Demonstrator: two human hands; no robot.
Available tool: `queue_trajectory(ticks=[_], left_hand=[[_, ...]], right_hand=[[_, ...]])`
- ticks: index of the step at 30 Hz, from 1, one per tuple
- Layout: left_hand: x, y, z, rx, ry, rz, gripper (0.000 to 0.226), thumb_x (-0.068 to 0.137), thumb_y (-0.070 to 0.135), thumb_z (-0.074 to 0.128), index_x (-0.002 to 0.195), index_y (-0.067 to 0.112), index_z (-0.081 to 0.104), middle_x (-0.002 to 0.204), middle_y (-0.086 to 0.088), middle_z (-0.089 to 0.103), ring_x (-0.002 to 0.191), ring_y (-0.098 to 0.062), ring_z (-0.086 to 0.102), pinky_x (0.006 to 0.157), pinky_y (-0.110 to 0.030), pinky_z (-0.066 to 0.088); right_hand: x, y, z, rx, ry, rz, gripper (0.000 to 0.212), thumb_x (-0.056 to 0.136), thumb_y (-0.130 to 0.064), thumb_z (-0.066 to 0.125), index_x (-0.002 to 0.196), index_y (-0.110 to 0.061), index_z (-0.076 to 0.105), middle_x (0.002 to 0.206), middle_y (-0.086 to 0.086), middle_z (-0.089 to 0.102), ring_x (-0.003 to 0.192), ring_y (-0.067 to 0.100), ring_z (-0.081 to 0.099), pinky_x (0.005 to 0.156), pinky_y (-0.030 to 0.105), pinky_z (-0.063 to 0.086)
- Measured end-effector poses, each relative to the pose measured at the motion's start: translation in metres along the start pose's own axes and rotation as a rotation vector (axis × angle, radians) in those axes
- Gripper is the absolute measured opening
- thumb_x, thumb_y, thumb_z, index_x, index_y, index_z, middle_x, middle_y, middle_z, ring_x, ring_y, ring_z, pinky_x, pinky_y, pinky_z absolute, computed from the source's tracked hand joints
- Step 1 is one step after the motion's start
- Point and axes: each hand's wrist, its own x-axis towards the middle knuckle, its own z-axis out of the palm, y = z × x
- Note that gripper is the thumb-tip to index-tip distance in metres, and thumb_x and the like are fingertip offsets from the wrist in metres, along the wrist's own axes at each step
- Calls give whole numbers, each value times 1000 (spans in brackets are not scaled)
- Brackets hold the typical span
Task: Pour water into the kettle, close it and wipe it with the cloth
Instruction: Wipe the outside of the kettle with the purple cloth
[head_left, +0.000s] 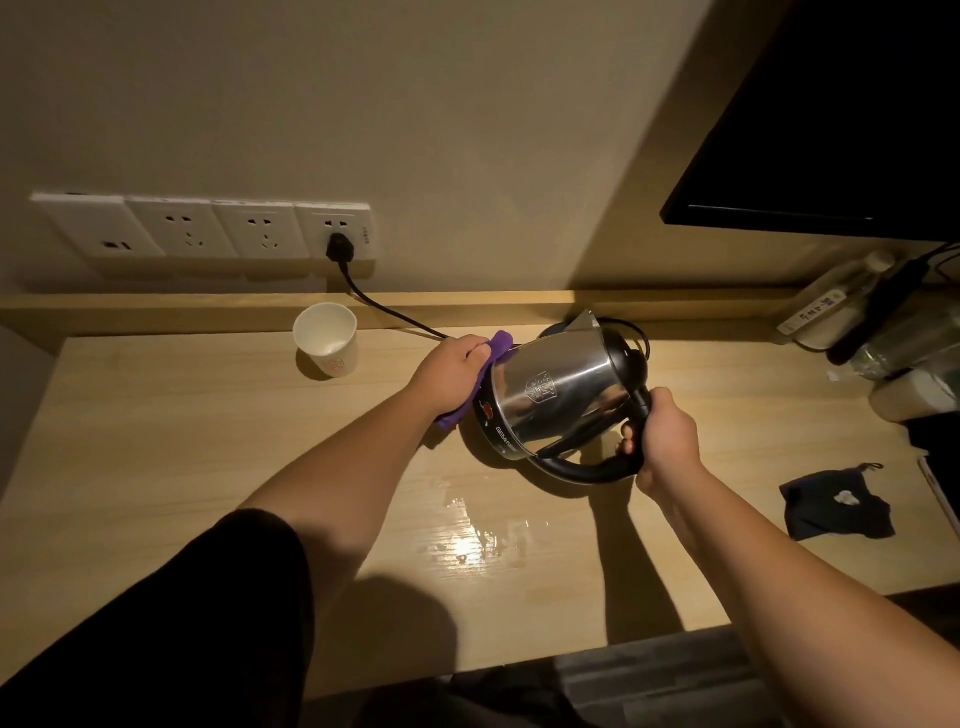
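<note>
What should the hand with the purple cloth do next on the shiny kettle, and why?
Probably slide the purple cloth across the kettle toward its front. The left hand presses the cloth only against the kettle's left side, the right hand grips the handle and holds the kettle tilted, and the lid looks shut, so wiping seems to be what is left.

Steel kettle (556, 395) tilted, lid shut (black handle); purple cloth (498, 347) against its side.
</note>
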Motion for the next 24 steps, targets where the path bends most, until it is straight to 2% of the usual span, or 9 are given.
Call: queue_trajectory(ticks=[3,7,10,14,19,24], left_hand=[[-12,-2,21,-20,163,-31,38,102,36,32,130,21,53,121,-2,51,94,-12,49,79,-27,38],[-42,-8,46,-53,291,51,37,98,45,31,129,31,46,127,3,43,97,-13,53,77,-31,51],[-63,-12,60,18,313,154,38,94,49,27,127,35,40,124,4,42,93,-12,54,75,-31,53],[-83,-22,78,176,323,247,35,96,39,36,129,28,39,119,-3,46,86,-16,55,69,-30,54],[-96,-27,90,296,300,320,32,95,31,48,126,24,42,114,-7,50,87,-20,55,69,-33,54],[-109,-29,99,359,201,362,23,96,32,49,119,28,46,111,0,50,88,-15,52,72,-31,53]], right_hand=[[-1,4,-1,53,35,26,26,92,-35,45,89,-13,58,62,3,48,53,15,44,55,31,41],[-4,7,-4,165,21,108,25,92,-35,46,88,-15,61,54,-1,48,46,11,43,46,25,41],[-3,6,-4,215,-5,168,27,92,-37,46,89,-15,62,55,-1,48,44,11,42,40,23,41],[-1,5,-3,216,-34,187,28,91,-39,46,90,-15,62,55,-2,48,43,10,42,38,22,41],[-4,9,-3,240,-30,202,32,92,-40,45,96,-15,63,55,-2,48,43,11,42,47,26,43],[-9,11,-1,249,-15,198,33,92,-40,45,100,-14,64,55,-1,49,44,11,44,49,26,43]])
